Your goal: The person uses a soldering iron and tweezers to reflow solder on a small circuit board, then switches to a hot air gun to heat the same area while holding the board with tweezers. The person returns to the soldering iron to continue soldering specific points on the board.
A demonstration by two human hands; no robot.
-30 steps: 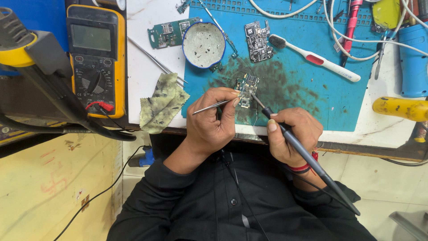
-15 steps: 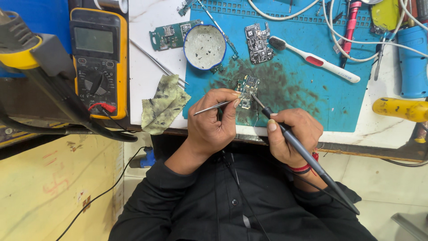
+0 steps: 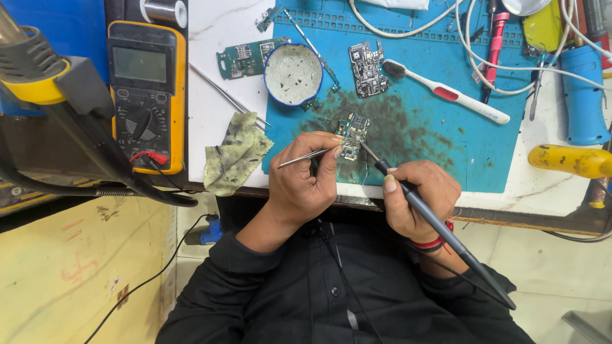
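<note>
As before, left hand (image 3: pixel 303 185) grips tweezers (image 3: pixel 305 157) | right hand (image 3: pixel 417 197) grips soldering iron (image 3: pixel 440 229) | circuit board (image 3: pixel 352 134) unmoved

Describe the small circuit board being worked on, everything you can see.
The small circuit board lies flat on the stained blue mat, near its front edge. It is greenish, irregular in outline, crowded with tiny metal parts. The left hand holds tweezers to it; the right hand's soldering iron tip touches its right side.
</note>
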